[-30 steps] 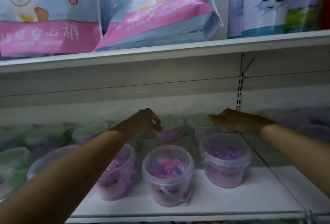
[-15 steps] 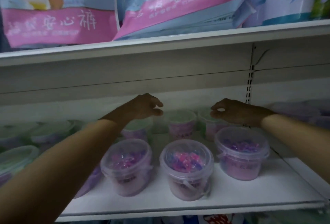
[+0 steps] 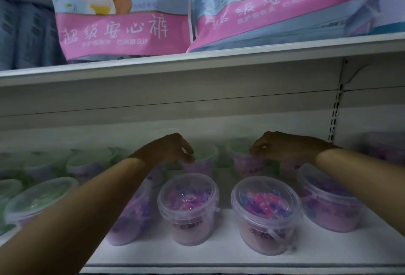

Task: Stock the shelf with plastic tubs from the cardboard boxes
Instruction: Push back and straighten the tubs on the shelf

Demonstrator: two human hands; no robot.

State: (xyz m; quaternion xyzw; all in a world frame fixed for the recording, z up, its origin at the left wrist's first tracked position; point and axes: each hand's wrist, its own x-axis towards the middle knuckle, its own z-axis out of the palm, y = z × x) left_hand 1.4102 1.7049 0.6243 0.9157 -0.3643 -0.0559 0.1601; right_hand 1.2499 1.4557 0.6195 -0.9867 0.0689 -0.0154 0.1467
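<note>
Left hand [image 3: 173, 149]: reached over the front row toward the back of the white metal shelf [image 3: 197, 257]. Fingers were curled, with thumb and forefinger tips nearly together at the near rim of the left back tub [image 3: 202, 162], a clear plastic tub with a pink label and greenish lid. The view was dim and blurred, so I could not tell whether it gripped or merely touched.

Right hand [image 3: 282, 146]: fingers were curled, with thumb and forefinger closed into a small ring at the rim of the right back tub [image 3: 246, 163], same type, just beside the first. I could not tell the grip here either.

Front-row tubs [image 3: 188, 209]: clear plastic with pink and purple contents. They stood upright with lids on, below and between the forearms.

Green-lidded tubs [image 3: 41, 195] stood at the left. Pink-and-blue soft packs [image 3: 122, 22] sat on the shelf above.
</note>
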